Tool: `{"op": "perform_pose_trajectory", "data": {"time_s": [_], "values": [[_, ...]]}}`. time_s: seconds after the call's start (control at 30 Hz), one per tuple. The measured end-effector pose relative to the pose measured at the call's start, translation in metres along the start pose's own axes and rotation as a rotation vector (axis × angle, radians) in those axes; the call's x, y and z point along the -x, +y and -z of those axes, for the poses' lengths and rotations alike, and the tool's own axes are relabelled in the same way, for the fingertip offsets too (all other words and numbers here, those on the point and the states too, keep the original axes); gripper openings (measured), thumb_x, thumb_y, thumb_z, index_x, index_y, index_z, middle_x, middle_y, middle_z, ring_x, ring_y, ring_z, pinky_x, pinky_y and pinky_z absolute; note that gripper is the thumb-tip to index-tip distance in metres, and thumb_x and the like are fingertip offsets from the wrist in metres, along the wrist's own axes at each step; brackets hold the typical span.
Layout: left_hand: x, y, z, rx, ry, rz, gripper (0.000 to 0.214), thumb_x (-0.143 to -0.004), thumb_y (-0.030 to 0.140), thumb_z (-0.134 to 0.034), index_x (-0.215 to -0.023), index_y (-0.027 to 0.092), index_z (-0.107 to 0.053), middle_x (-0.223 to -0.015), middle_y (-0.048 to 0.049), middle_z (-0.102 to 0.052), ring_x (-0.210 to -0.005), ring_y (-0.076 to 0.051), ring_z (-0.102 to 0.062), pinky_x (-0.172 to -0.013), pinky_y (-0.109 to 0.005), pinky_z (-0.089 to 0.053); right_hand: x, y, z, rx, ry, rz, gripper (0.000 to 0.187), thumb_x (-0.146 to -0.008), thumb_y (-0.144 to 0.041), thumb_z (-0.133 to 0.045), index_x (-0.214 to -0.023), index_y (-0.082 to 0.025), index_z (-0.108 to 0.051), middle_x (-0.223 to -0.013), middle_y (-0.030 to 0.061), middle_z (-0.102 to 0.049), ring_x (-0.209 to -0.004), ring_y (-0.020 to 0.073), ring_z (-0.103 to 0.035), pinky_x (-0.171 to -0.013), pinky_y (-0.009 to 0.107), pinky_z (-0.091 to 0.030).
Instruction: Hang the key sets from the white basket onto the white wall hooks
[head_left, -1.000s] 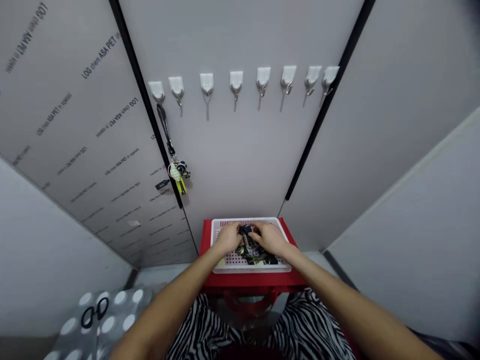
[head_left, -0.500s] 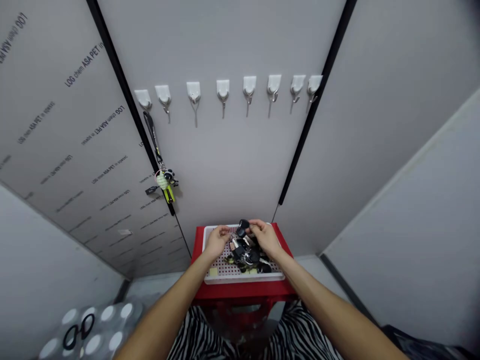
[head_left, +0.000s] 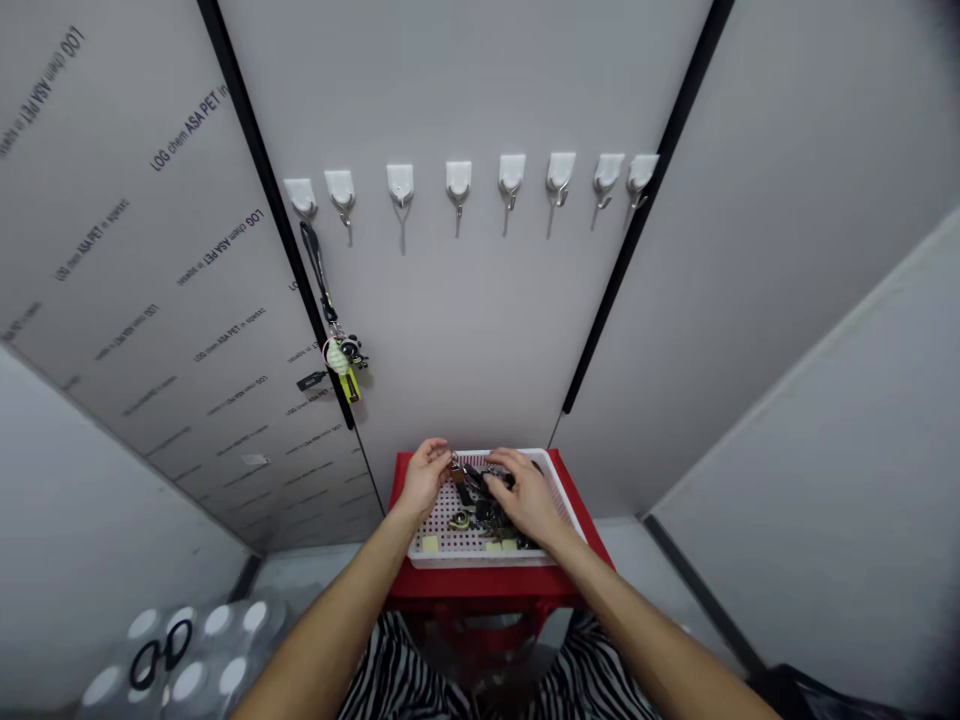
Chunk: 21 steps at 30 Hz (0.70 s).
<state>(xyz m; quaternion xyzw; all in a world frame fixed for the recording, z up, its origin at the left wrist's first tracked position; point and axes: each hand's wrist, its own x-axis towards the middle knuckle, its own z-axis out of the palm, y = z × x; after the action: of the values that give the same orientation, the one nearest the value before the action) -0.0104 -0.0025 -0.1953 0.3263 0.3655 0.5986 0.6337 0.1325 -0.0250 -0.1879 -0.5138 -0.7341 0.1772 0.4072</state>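
Note:
A white perforated plastic basket (head_left: 491, 560) holds a heap of keys (head_left: 491, 515) with black fobs and metal rings. At its left side, my left hand (head_left: 425, 478) pinches the top of a keychain (head_left: 459, 475), which hangs down with a brown piece and a dark tag. My right hand (head_left: 525, 498) is over the right part of the heap, thumb and fingers apart and close to the dark keys. Its palm hides some of the pile. One bunch with a black strap (head_left: 315, 258) and a yellow-green tag hangs from the leftmost white wall hook (head_left: 301, 196).
The basket stands on a red stool (head_left: 495, 582) against the wall. Several more white hooks (head_left: 459, 182) run in a row above. Wrapped bottles (head_left: 187, 682) with a black handle (head_left: 161, 655) stand at lower left. Small yellow pieces (head_left: 430, 544) lie in the basket.
My right hand has lowered onto the heap, and the black fob held up beside it is no longer raised. My left hand now pinches a keychain. The view has shifted slightly.

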Motion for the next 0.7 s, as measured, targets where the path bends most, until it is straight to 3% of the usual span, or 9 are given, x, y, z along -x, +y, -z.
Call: {"op": "perform_pose_trajectory", "data": {"time_s": [0.17,0.27,0.37,0.47,0.6,0.7], "values": [[0.001,0.003,0.001,0.063,-0.033,0.008,0.027,-0.052,0.015,-0.055,-0.075,0.016,-0.041,-0.057,0.005,-0.048,-0.052,-0.005,-0.047,-0.051,-0.017,-0.037,-0.003,-0.005,-0.021,-0.018,-0.233,0.1,0.044,-0.061,-0.026,-0.049,-0.103,-0.015,-0.042,-0.101,0.0075,-0.049,-0.092,0.0162,-0.042,-0.081,0.03,-0.031],[0.0,0.002,0.001,0.041,-0.06,0.045,0.028,-0.052,0.016,-0.056,-0.076,0.016,-0.041,-0.055,0.0058,-0.047,-0.05,-0.005,-0.047,-0.051,-0.018,-0.037,-0.003,-0.003,-0.025,-0.016,-0.262,0.04,0.034,-0.063,-0.026,-0.046,-0.095,-0.015,-0.047,-0.089,0.0064,-0.054,-0.08,0.0153,-0.047,-0.072,0.028,-0.035],[-0.001,0.0,0.001,-0.013,-0.084,0.086,0.03,-0.051,0.017,-0.057,-0.077,0.016,-0.041,-0.054,0.0061,-0.047,-0.05,-0.005,-0.047,-0.05,-0.018,-0.037,-0.004,-0.003,-0.024,-0.009,-0.242,-0.006,0.017,-0.064,-0.022,-0.043,-0.076,-0.015,-0.051,-0.07,0.0029,-0.054,-0.064,0.0126,-0.046,-0.061,0.025,-0.035],[-0.002,-0.002,0.0,-0.095,-0.116,0.124,0.031,-0.051,0.02,-0.059,-0.077,0.016,-0.042,-0.054,0.0052,-0.048,-0.048,-0.006,-0.047,-0.047,-0.018,-0.035,-0.004,-0.005,-0.023,-0.084,-0.235,-0.019,0.01,-0.063,-0.019,-0.041,-0.067,-0.015,-0.049,-0.064,0.0007,-0.051,-0.059,0.0106,-0.043,-0.057,0.022,-0.033],[-0.001,-0.001,-0.001,-0.115,-0.131,0.134,0.031,-0.048,0.021,-0.062,-0.073,0.014,-0.045,-0.053,0.0046,-0.049,-0.048,-0.005,-0.046,-0.048,-0.017,-0.034,-0.006,-0.004,-0.021,-0.283,-0.25,-0.092,0.015,-0.067,-0.026,-0.039,-0.06,-0.015,-0.045,-0.055,-0.002,-0.046,-0.052,0.0089,-0.04,-0.052,0.02,-0.032],[0.0,0.0,-0.003,-0.128,-0.133,0.167,0.031,-0.046,0.022,-0.063,-0.072,0.014,-0.048,-0.058,0.0029,-0.052,-0.053,-0.006,-0.047,-0.052,-0.017,-0.034,-0.009,-0.001,-0.017,-0.429,-0.126,-0.192,0.023,-0.069,-0.033,-0.035,-0.056,-0.016,-0.043,-0.053,-0.0018,-0.045,-0.052,0.0095,-0.041,-0.051,0.02,-0.033]]}}
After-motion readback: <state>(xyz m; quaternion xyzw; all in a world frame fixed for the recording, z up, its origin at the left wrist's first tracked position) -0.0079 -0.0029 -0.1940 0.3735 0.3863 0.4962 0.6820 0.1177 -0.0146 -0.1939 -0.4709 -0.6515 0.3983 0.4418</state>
